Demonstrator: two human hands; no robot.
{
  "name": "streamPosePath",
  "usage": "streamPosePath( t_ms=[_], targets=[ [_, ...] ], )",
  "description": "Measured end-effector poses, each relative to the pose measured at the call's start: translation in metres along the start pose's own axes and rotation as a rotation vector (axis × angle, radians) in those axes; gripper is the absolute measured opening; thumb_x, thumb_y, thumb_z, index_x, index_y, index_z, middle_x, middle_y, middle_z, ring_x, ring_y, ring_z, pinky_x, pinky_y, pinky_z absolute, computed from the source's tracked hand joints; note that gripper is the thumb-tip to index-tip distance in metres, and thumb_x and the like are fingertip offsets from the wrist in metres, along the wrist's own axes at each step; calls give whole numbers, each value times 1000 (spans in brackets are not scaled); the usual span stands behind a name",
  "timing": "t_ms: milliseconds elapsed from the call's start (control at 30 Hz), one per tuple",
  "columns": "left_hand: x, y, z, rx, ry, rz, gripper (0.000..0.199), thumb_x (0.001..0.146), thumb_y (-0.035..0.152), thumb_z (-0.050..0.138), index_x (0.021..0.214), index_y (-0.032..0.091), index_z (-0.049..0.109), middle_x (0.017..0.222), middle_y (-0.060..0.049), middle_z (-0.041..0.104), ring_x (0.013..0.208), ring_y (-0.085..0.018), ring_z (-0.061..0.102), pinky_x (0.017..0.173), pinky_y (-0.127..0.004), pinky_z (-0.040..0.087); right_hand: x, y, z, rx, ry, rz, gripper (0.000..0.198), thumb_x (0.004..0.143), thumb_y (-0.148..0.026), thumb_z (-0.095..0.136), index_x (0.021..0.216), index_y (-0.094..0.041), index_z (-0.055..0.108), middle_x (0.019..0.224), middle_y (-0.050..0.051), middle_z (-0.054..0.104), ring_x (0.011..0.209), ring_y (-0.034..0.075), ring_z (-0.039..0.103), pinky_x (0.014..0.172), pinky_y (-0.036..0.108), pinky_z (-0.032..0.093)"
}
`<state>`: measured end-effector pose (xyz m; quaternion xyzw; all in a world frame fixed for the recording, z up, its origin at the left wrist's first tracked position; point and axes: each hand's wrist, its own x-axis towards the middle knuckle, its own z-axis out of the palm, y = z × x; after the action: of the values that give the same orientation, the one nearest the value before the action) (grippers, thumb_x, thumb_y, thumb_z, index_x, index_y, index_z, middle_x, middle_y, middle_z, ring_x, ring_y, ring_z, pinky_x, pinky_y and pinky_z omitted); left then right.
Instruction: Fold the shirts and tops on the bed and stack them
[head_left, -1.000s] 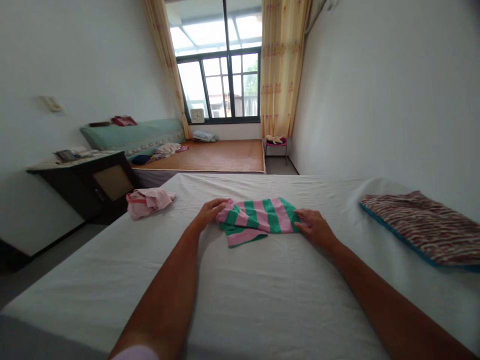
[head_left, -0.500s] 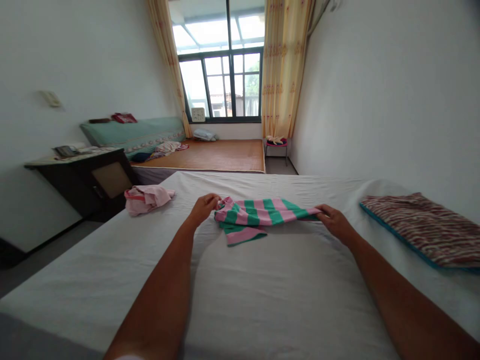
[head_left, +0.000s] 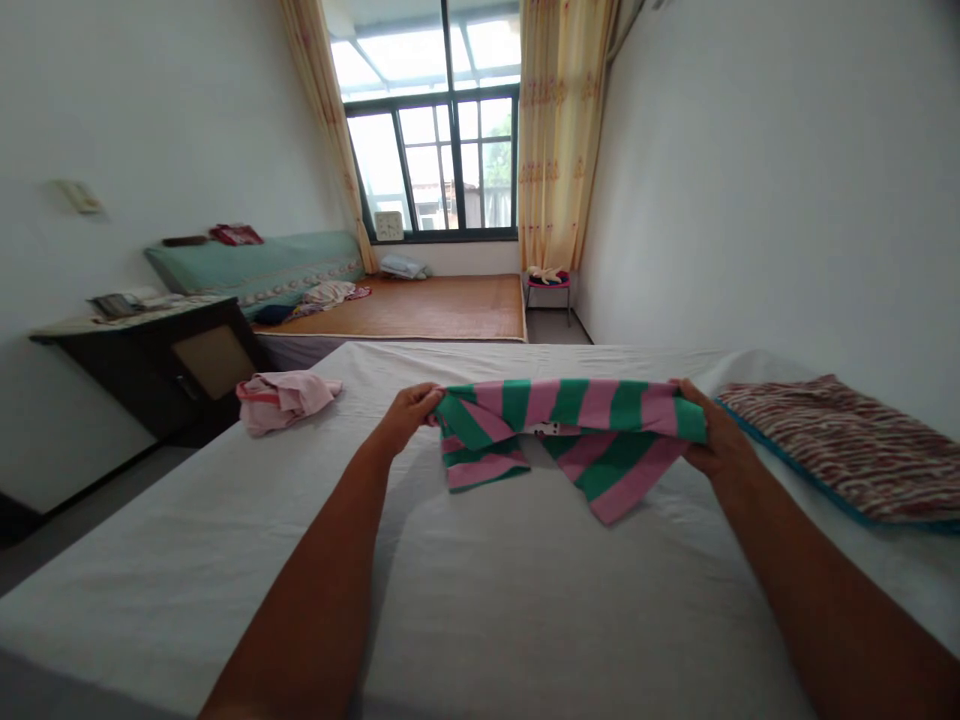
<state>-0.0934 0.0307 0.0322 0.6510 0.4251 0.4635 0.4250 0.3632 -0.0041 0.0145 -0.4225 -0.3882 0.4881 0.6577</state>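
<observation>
A pink-and-green striped garment (head_left: pixel 551 403), which looks like a child's shirt, is stretched sideways between my hands over the white-sheeted bed (head_left: pixel 555 610). My left hand (head_left: pixel 411 412) pinches its left end. At the other end, my right hand (head_left: pixel 709 432) grips the cloth, with the thumb side on top and the remaining fingers partly behind the fabric. Two striped flaps hang below the taut top edge, the right one coming to a pointed corner. A small patch of white print shows in the middle, between the flaps.
Folded pink clothing (head_left: pixel 286 400) lies at the bed's left edge. On the right is a brown-striped pillow (head_left: pixel 847 445) with blue edging. Beyond stand a dark cabinet (head_left: pixel 150 365), a second bed with a brown mat (head_left: pixel 442 305) and a small stool (head_left: pixel 549 282) by the curtain.
My right hand has moved right and slightly nearer, pulling the striped garment wider and lifting its edge. A right-hand flap now hangs down. My left hand has stayed at its end.
</observation>
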Motion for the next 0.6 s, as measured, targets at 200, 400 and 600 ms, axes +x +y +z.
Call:
streamPosePath(
  t_ms=[200, 400, 600],
  targets=[
    [8, 6, 6, -576, 292, -7, 47, 82, 38, 65, 126, 27, 52, 120, -6, 64, 100, -15, 65, 83, -27, 53, -3, 12, 11, -232, -163, -207, 50, 81, -50, 60, 128, -36, 48, 138, 5, 55, 120, 25, 58, 92, 42, 55],
    [7, -11, 6, -353, 283, -72, 51, 82, 52, 60, 127, 30, 53, 140, -7, 51, 120, -21, 55, 93, -34, 48, -4, 26, 17, -485, -136, -239, 85, 77, -52, 68, 148, -35, 23, 150, 13, 40, 126, 26, 51, 101, 45, 48],
    [-10, 9, 15, 141, -261, -106, 39, 73, 51, 70, 90, 16, 73, 82, -5, 72, 77, -19, 64, 68, -28, 47, -23, 24, 33, -867, -574, -212, 47, 75, -54, 68, 112, -26, 69, 118, 8, 67, 114, 30, 59, 98, 46, 47]
  ],
)
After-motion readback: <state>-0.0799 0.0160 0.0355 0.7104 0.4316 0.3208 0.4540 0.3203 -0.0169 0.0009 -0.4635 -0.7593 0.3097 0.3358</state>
